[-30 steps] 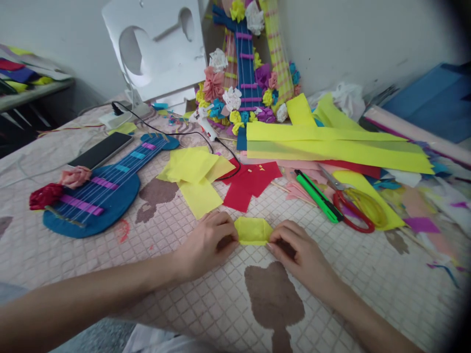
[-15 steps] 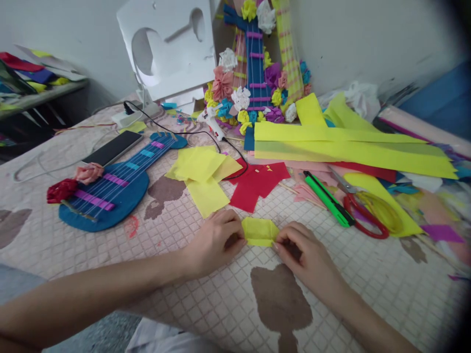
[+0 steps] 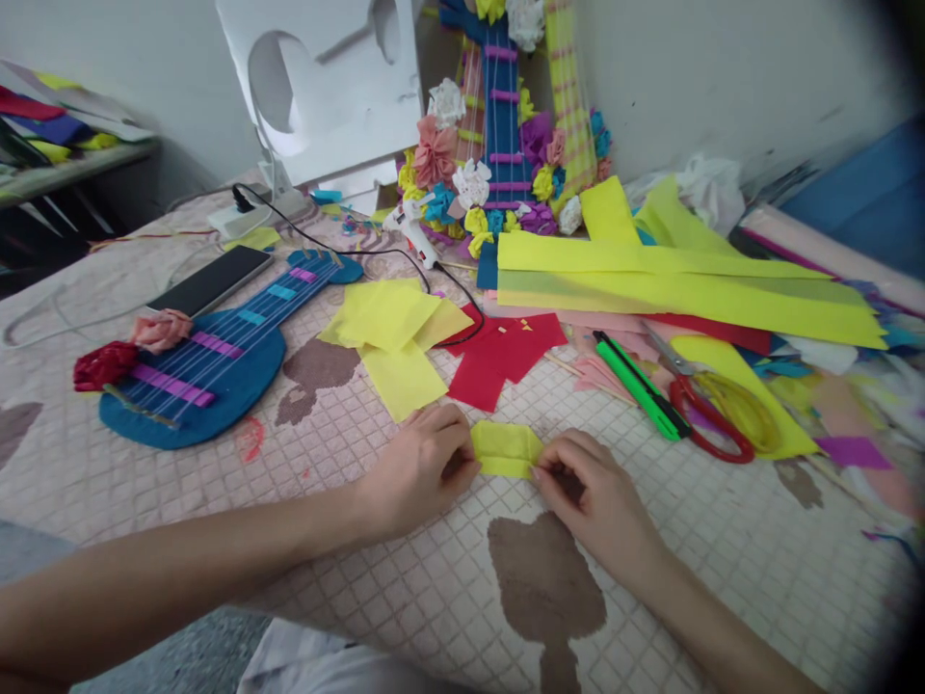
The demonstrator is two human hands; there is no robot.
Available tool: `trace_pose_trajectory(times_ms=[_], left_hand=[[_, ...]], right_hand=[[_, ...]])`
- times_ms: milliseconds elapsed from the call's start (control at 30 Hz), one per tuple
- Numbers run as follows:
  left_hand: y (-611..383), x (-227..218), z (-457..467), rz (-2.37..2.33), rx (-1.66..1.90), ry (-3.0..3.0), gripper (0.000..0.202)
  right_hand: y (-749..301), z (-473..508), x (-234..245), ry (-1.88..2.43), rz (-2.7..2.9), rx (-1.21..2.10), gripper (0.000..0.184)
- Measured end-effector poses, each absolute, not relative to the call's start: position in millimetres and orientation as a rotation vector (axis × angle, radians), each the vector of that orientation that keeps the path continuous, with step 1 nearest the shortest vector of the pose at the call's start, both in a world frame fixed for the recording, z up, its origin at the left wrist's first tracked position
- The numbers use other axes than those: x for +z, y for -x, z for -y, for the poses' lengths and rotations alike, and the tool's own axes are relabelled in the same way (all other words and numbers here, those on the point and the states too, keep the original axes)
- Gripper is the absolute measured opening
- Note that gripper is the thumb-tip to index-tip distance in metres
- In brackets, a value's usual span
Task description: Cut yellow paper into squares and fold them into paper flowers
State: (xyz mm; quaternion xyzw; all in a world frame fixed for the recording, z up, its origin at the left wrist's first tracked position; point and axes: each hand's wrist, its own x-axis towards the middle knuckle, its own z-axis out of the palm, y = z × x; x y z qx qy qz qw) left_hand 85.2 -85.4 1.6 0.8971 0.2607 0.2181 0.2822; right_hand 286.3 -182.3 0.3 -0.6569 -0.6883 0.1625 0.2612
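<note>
Between my two hands is a small yellow crepe paper piece (image 3: 504, 447), with its corners folded in and a crease along its lower edge. My left hand (image 3: 426, 463) pinches its left end, and my right hand (image 3: 589, 487) pinches the right end near the lower corner. Beyond my left hand lie several yellow paper squares (image 3: 390, 323), overlapping one another. Red paper pieces (image 3: 498, 357) rest just behind the folded piece. Off to the left is a blue toy guitar (image 3: 224, 366) with strings and two paper roses.
Right of my hands lie a green utility knife (image 3: 640, 386) and red-handled scissors (image 3: 712, 429). Long yellow paper strips (image 3: 679, 289) cover the back right. A white glue gun (image 3: 413, 236) with a black cord, a phone (image 3: 213, 280) and a decorated guitar (image 3: 504, 125) are farther back.
The whole view has shifted slightly. Both hands keep their pinch on the yellow paper, which looks nearly the same, its lower fold lying a little flatter.
</note>
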Motion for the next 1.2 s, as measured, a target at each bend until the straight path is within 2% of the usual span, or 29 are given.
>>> trace_pose_trajectory(times_ms=[1200], left_hand=[[-87.5, 0.7, 86.9, -0.730, 0.550, -2.472, 0.007]], right_hand=[[-285.7, 180.1, -2.0, 1.780, 1.865, 0.381, 0.015]])
